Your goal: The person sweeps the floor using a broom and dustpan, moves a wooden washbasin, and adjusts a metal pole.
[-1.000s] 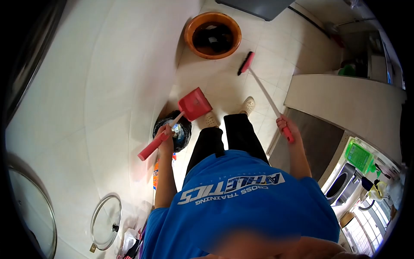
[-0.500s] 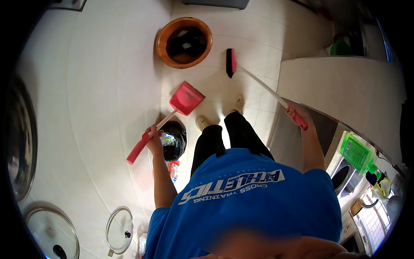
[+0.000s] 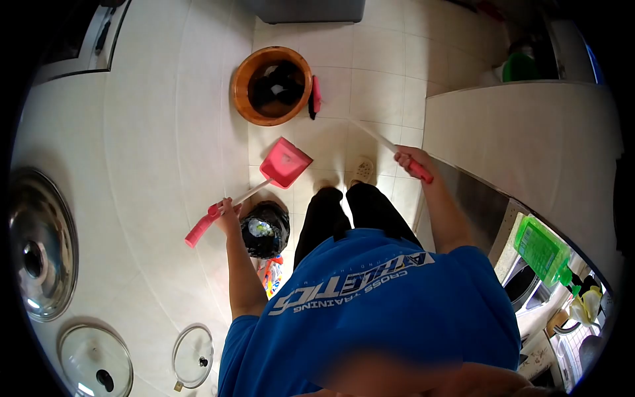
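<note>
So we had a pink dustpan [image 3: 286, 164] going in the left hand [image 3: 227, 213], fingers wrapped round its handle, and a long-handled broom [image 3: 377, 136] gripped near the top in the right hand [image 3: 410, 161]. The broom head [image 3: 317, 94] was right beside the brown basin [image 3: 239, 91]; couldn't tell if they touched, tbh. The pan was well apart from the bristles, out past the black-bag-lined bin [image 3: 280, 221], and we couldn't say whether it was flat on the floor or lifted a bit. Our read: this was the sweeping step, and the next move called for drawing the bristles clear of the basin and setting the pan's lip flat to the tiles. As for writing, our blue T-shirt [image 3: 370, 324] said "ATHLETICS" and "CROSS TRAINING", upside down from where we looked, plus a tiny line we couldn't properly read. The green bottle [image 3: 537, 246] on the right had a label, but the print was too small. Same with the orange-and-white packet [image 3: 270, 274] by the bin, no brand we could make out.
</note>
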